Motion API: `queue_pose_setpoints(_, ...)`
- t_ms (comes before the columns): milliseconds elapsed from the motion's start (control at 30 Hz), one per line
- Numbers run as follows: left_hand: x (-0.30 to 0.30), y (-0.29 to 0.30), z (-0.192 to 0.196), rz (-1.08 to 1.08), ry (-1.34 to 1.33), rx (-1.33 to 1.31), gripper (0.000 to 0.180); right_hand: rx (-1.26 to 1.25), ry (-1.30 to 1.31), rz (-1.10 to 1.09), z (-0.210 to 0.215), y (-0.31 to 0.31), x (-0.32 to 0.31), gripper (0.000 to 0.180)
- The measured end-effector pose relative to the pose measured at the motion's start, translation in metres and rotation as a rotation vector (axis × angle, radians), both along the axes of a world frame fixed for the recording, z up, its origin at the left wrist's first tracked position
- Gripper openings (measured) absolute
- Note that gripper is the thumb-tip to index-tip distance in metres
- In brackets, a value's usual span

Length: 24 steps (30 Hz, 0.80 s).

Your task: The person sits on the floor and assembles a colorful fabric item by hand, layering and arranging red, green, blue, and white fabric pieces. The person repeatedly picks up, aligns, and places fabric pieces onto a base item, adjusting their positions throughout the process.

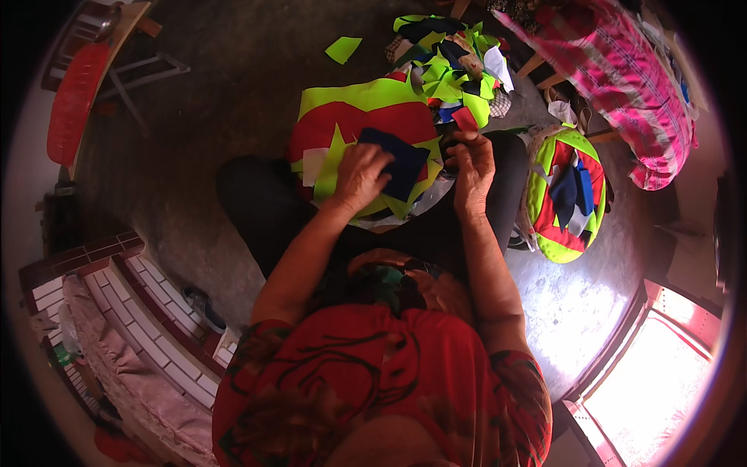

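A padded seat-like piece covered in red and neon-yellow cloth (pixel 325 117) lies in front of my crossed legs. Over it is a dark blue cloth piece (pixel 407 167), whose left edge lies under the bent fingers of my left hand (pixel 362 175); they look closed on it, though the fingertips are partly hidden. A neon-yellow cloth piece (pixel 331 165) and a pale patch (pixel 313 166) show beside that hand. To the right, my right hand (pixel 475 167) is raised, its fingers closed on a small red cloth scrap (pixel 464 119) that sticks up past the fingertips.
A heap of mixed cloth scraps (pixel 447 66) lies beyond the padded piece, with one loose neon-yellow scrap (pixel 343 50) left of it. At my right stands a round cushion (pixel 537 198) bearing blue scraps. Pink plaid cloth (pixel 622 86) drapes at far right; a red chair (pixel 78 101) is far left.
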State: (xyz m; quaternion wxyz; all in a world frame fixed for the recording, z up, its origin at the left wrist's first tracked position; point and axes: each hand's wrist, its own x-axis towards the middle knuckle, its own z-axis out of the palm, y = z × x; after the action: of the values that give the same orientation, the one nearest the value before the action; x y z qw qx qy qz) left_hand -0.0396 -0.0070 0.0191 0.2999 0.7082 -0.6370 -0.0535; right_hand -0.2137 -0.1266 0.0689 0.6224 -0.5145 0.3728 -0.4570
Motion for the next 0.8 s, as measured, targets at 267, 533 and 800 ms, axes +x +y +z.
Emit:
queue_pose_setpoints(267, -0.021, 0.002, -0.011, -0.263, -0.097, 0.196, 0.031, 0.036, -0.039, 0.011, 0.000, 0.000, -0.001, 0.014)
queue_pose_setpoints(533, -0.023, 0.005, -0.008, -0.278, -0.170, 0.170, 0.020, 0.069, -0.042, 0.015, 0.002, 0.001, 0.001, 0.011)
queue_pose_setpoints(800, -0.020, 0.005, -0.026, -0.270, -0.118, 0.116, 0.015, 0.077, -0.035, 0.022, -0.002, -0.002, -0.002, 0.015)
